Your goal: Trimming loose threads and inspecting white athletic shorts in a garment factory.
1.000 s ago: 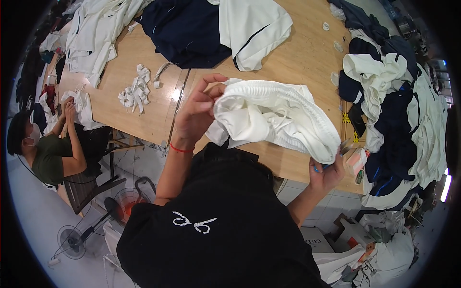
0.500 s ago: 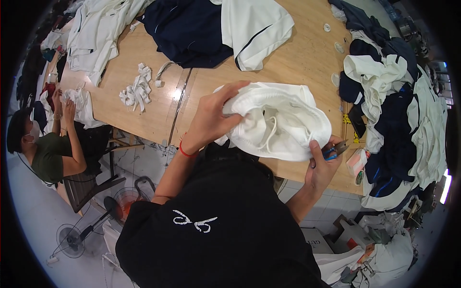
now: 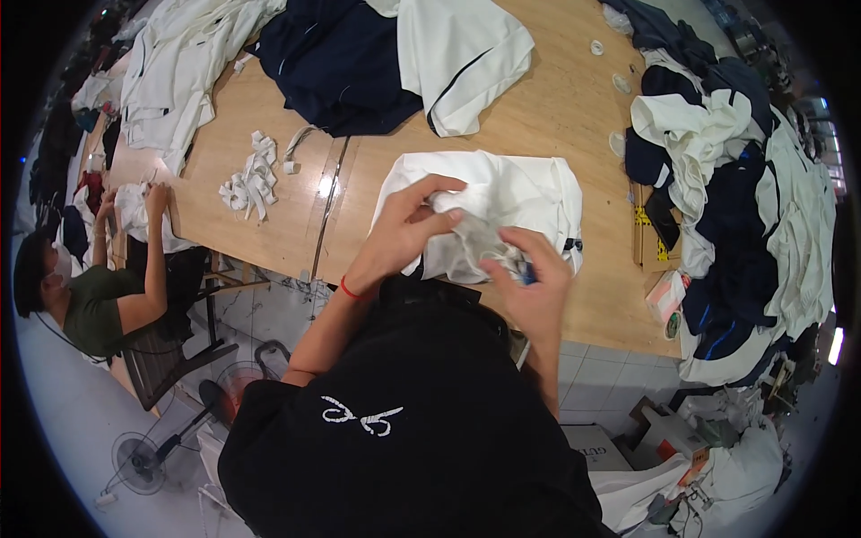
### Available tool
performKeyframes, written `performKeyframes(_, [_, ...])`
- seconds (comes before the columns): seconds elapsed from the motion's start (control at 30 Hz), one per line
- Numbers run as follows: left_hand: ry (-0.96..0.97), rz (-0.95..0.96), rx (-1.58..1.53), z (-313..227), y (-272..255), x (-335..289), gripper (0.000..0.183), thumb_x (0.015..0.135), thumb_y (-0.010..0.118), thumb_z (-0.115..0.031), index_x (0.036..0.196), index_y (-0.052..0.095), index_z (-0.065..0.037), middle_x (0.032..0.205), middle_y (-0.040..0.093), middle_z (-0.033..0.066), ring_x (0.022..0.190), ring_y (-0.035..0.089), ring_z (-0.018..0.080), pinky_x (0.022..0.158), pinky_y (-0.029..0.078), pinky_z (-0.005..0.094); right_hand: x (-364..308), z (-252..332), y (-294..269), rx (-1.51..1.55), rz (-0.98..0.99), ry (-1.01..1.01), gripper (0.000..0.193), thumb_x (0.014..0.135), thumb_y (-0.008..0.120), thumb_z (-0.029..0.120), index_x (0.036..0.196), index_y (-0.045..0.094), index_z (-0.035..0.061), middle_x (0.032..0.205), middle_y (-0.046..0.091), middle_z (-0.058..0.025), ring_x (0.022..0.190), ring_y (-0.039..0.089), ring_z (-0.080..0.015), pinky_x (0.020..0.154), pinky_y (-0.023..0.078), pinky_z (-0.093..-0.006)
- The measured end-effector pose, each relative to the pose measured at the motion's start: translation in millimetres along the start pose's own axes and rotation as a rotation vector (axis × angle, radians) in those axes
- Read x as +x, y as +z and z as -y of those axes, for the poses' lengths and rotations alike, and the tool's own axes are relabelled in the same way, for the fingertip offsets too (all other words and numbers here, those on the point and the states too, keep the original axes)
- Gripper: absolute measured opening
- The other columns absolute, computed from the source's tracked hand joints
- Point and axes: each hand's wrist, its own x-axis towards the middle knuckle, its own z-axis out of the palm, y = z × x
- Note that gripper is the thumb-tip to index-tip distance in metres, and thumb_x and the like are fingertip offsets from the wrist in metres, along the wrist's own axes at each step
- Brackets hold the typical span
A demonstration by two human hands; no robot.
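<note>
A white garment (image 3: 543, 193) lies bunched on the table in front of me, its waistband side toward my body. My left hand (image 3: 408, 224) is closed on a gathered fold of it, thumb and fingers pinching the cloth. Close by on the right, my right hand (image 3: 536, 280) is curled at the same bunched fabric, slightly blurred. Inside its palm shows a bit of the blue-handled thread snips (image 3: 529, 272); their blades are hidden. Whether the right fingers also pinch the cloth is hard to make out.
Navy and white garments (image 3: 345, 67) lie at the table's far side. Coiled white elastic strips (image 3: 254, 179) sit left. A heap of clothes (image 3: 726, 224) and a dark phone (image 3: 662, 217) are at right. A co-worker (image 3: 108, 287) handles white cloth at left; a fan (image 3: 139, 462) stands below.
The garment's opening, held spread and raised, has come down and is bunched smaller. My right hand has moved left, toward my left hand, with the snips.
</note>
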Motion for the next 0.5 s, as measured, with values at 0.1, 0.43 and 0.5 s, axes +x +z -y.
performKeyframes(0.1, [0.068,0.165,-0.168,-23.8,12.0,-6.6,0.049,0.098,0.063,-0.006,0.147,0.058,-0.001,0.136,0.065,0.0166,0.108,0.070,0.0214,0.095,0.057,0.0331,5.6,4.9,16.2,-0.059,-0.070,-0.106,0.034,0.080,0.085,-0.004,0.112,0.074,-0.0023,0.108,0.074,-0.0131,0.088,0.070,-0.0191,0.078,0.055,-0.0294])
performKeyframes(0.43, [0.306,0.057,0.601,-5.5,7.0,10.2,0.039,0.095,0.074,-0.019,0.132,0.071,-0.007,0.147,0.055,0.0187,0.109,0.066,0.0308,0.085,0.055,0.0356,-8.8,-14.6,-1.7,0.518,-0.235,0.280,0.011,0.107,0.065,0.012,0.110,0.066,0.0010,0.079,0.055,0.0069,0.061,0.041,0.0017,0.052,0.028,-0.0176])
performKeyframes(0.5, [0.418,-0.031,0.595,15.7,-2.6,15.6,0.027,0.093,0.076,-0.017,0.117,0.076,-0.004,0.151,0.052,0.0176,0.108,0.065,0.0316,0.089,0.054,0.0395,-8.5,-11.6,-5.9,0.574,-0.290,0.298,0.012,0.108,0.064,0.012,0.111,0.065,0.0010,0.079,0.054,0.0072,0.060,0.040,0.0016,0.051,0.028,-0.0178])
